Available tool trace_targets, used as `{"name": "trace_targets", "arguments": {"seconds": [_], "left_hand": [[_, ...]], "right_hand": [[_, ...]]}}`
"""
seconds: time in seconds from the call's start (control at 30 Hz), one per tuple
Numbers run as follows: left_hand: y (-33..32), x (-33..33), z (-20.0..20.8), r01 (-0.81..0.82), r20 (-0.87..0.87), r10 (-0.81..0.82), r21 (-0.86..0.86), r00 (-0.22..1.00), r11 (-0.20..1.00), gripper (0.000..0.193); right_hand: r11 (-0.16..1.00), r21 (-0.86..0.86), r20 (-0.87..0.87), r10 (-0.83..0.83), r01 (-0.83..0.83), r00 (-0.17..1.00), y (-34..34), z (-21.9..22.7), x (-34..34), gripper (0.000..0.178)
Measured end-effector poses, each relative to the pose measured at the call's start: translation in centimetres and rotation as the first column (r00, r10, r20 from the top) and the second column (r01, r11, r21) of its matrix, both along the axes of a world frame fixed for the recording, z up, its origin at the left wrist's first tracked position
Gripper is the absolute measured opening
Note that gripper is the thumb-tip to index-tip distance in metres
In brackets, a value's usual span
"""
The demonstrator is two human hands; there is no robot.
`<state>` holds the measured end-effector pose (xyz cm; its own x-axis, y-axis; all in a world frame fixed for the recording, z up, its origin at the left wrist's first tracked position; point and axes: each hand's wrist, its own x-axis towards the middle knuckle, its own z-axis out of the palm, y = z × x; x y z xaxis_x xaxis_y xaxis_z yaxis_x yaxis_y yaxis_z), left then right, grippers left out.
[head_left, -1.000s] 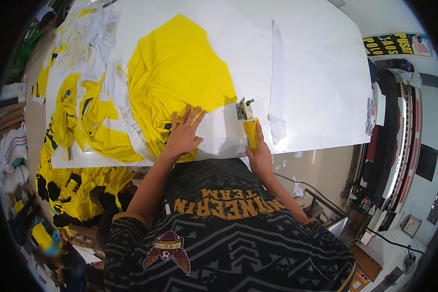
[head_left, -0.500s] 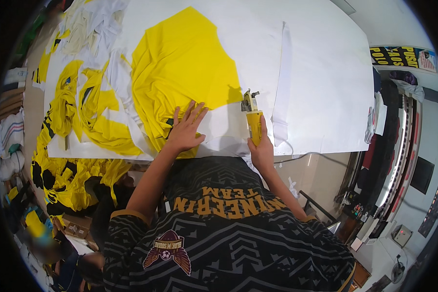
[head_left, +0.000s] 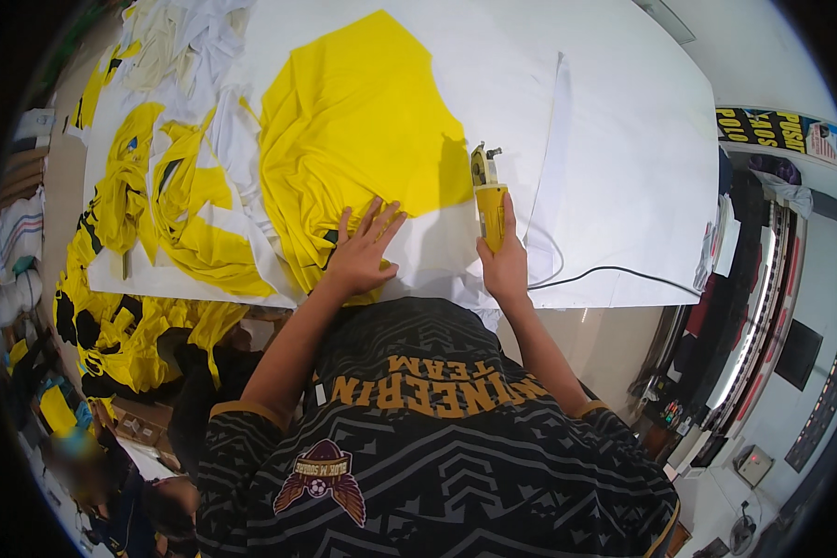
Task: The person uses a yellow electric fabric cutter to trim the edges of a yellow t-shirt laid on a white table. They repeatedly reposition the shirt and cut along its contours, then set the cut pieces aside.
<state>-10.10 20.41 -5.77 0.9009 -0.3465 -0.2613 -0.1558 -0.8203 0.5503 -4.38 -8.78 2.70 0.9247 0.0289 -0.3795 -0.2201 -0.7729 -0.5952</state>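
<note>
A large piece of yellow fabric (head_left: 372, 112) lies on the white table (head_left: 623, 167), smooth at its far right part and wrinkled toward the near left. My left hand (head_left: 363, 253) is spread flat on its near edge, fingers apart. In my right hand (head_left: 505, 265) is a yellow handheld electric fabric cutter (head_left: 489, 214), gripped round its body. The cutter's metal head (head_left: 481, 167) points away from me, just right of the fabric's edge. A dark cord (head_left: 614, 271) runs from it toward the table's right side.
A long narrow white strip (head_left: 551, 130) lies right of the cutter. Crumpled yellow pieces (head_left: 195, 223) and white cloth (head_left: 191, 46) cover the table's left. More yellow and black fabric (head_left: 121, 339) hangs below the left edge. Other people (head_left: 126, 493) are at lower left.
My right hand has moved the cutter slightly farther from me, along the fabric's right side. The cord now lies over the table's front edge. My left hand stays spread on the fabric.
</note>
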Motion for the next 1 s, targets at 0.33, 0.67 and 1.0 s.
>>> {"name": "trace_targets", "arguments": {"seconds": [0.33, 0.67, 1.0], "left_hand": [[-0.2, -0.3, 0.0, -0.010, 0.046, 0.010, -0.012, 0.999, 1.000, 0.098], [1.1, -1.8, 0.6, 0.013, 0.060, -0.016, 0.050, 0.998, 0.999, 0.082], [2.3, -4.3, -1.9, -0.009, 0.310, -0.016, 0.080, 0.950, 0.997, 0.069]], "right_hand": [[0.997, -0.048, 0.027, 0.056, -0.055, 0.998, 1.6, -0.5, 6.2, 0.100], [0.994, -0.036, 0.036, 0.108, -0.106, 0.994, 2.3, -0.2, 11.1, 0.101], [0.971, -0.041, 0.024, 0.237, -0.236, 0.971, -3.9, -0.5, 1.2, 0.101]]}}
